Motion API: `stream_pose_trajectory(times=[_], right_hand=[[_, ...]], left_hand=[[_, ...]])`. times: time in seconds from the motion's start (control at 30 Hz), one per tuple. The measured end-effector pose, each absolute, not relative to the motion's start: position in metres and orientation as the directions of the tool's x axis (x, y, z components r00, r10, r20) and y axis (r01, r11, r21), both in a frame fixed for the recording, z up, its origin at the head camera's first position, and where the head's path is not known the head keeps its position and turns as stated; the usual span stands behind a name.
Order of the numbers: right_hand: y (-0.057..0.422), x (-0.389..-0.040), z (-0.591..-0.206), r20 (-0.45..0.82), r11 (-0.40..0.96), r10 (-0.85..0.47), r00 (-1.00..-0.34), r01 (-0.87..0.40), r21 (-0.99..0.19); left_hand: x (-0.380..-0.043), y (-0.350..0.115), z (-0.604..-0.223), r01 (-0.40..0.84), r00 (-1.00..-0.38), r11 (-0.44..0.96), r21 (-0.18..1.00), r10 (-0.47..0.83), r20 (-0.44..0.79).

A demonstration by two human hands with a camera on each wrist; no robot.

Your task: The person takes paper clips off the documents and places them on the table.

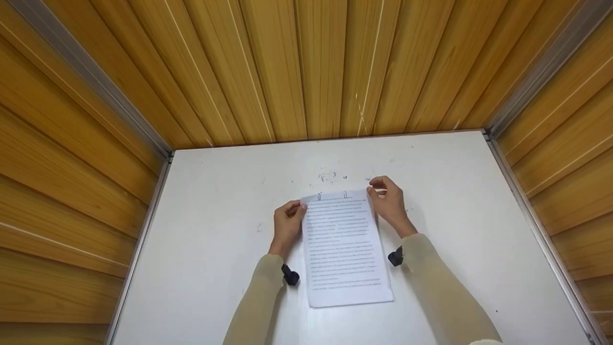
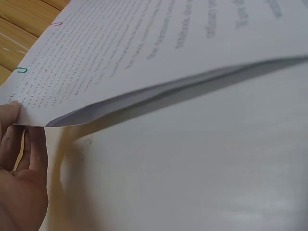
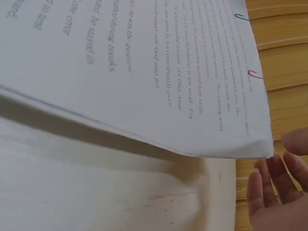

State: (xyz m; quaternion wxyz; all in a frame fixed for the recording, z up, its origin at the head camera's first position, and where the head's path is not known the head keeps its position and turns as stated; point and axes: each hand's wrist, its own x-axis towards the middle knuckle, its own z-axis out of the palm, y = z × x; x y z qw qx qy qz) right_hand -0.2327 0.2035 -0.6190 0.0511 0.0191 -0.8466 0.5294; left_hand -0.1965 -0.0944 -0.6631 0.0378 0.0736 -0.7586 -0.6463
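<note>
A stack of printed sheets stands out from the white table, its top edge away from the person. A green paper clip and a pinkish-red paper clip sit along that top edge. My left hand pinches the top left corner, thumb on the printed face and fingers underneath. At the top right corner is my right hand. In the right wrist view its thumb stands apart from the fingers, just past the corner, with fingertips right at the paper's edge.
The white table has dark scuff marks beyond the sheets. Yellow wood-plank walls close it in at the back and both sides, with metal strips at the corners. A small black device is worn on each wrist.
</note>
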Motion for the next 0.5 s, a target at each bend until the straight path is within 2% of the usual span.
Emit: stream_pose_trajectory(times=[0.17,0.5], right_hand=[[0.19,-0.234,-0.606,0.245,0.5,-0.065,-0.967,-0.244,-0.831],[0.164,-0.238,-0.599,0.279,0.55,-0.241,-0.929,-0.368,-0.75]], left_hand=[[-0.194,-0.094,-0.661,-0.055,-0.987,0.159,0.986,-0.156,-0.03],[-0.194,-0.095,-0.659,-0.049,-0.988,0.145,0.988,-0.155,-0.026]])
